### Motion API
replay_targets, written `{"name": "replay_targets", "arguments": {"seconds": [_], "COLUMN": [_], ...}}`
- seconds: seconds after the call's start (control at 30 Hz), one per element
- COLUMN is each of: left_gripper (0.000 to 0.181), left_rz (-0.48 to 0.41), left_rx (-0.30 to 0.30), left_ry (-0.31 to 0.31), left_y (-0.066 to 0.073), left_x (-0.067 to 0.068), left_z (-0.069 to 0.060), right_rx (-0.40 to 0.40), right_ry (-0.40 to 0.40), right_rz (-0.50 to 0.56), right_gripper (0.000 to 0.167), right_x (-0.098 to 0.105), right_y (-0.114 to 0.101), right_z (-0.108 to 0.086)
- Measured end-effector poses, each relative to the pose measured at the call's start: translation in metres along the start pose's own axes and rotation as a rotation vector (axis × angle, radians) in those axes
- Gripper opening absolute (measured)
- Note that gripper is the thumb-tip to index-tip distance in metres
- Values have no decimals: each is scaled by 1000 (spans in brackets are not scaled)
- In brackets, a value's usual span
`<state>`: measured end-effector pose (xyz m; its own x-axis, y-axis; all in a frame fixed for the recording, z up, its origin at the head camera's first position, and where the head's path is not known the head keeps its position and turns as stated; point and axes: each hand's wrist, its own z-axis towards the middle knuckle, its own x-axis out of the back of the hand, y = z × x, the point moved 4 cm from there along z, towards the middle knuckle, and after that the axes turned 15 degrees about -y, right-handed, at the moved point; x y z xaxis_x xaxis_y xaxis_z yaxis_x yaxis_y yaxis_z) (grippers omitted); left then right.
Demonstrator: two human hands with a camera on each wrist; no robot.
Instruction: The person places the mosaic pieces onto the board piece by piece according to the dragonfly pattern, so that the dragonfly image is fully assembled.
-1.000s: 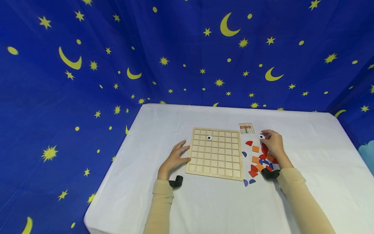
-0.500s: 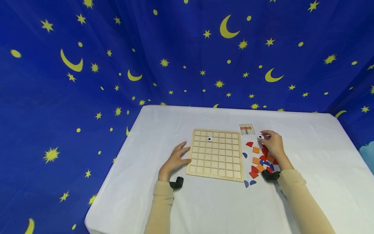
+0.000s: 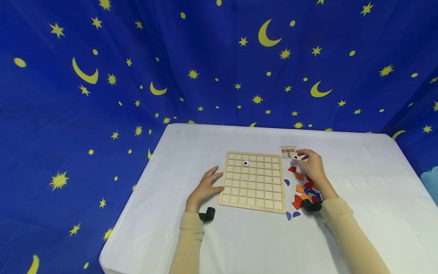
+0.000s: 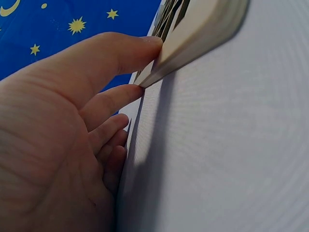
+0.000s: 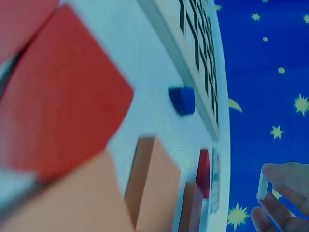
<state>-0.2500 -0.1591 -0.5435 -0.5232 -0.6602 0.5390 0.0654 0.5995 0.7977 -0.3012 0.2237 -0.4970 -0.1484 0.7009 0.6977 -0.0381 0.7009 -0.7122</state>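
My right hand (image 3: pixel 314 167) pinches a white disc with a black dot (image 3: pixel 295 156), like an eye, between thumb and fingertips. In the head view it hangs beside the picture card; the right wrist view shows the disc (image 5: pixel 263 183) edge-on. A dark reddish patch behind it is too small to identify. At the left edge of the gridded wooden board (image 3: pixel 251 186), my left hand (image 3: pixel 204 188) lies with fingers spread. Its thumb and index fingertip touch the rim, also in the left wrist view. A matching eye disc (image 3: pixel 246 163) lies on an upper square of the board.
A printed picture card (image 3: pixel 286 152) lies beyond the board's right corner. Right of the board are scattered orange squares (image 3: pixel 300 188), red curved-edge pieces (image 3: pixel 296 204) and blue half-discs (image 3: pixel 286 182), partly under my right forearm. A starry blue curtain (image 3: pixel 219 68) stands behind the white-covered table (image 3: pixel 253 243).
My right hand has moved left from above the loose pieces, carrying the eye disc toward the picture card. The left hand stays at the board's edge.
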Motion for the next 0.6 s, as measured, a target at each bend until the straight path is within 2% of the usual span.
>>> {"name": "replay_targets", "arguments": {"seconds": [0.17,0.4,0.6], "left_gripper": [63,63,63], "left_rz": [0,-13,3], "left_rx": [2,-20,-51], "left_ry": [-2,0,0], "left_y": [0,0,0], "left_x": [0,0,1], "left_z": [-1,-1,-3], "right_rx": [46,176,177], "right_ry": [-4,1,-31], "right_rz": [-12,-14,0], "right_gripper": [42,40,40], "right_x": [-8,-19,-30], "right_y": [-8,-23,-33], "right_z": [3,6,9]}}
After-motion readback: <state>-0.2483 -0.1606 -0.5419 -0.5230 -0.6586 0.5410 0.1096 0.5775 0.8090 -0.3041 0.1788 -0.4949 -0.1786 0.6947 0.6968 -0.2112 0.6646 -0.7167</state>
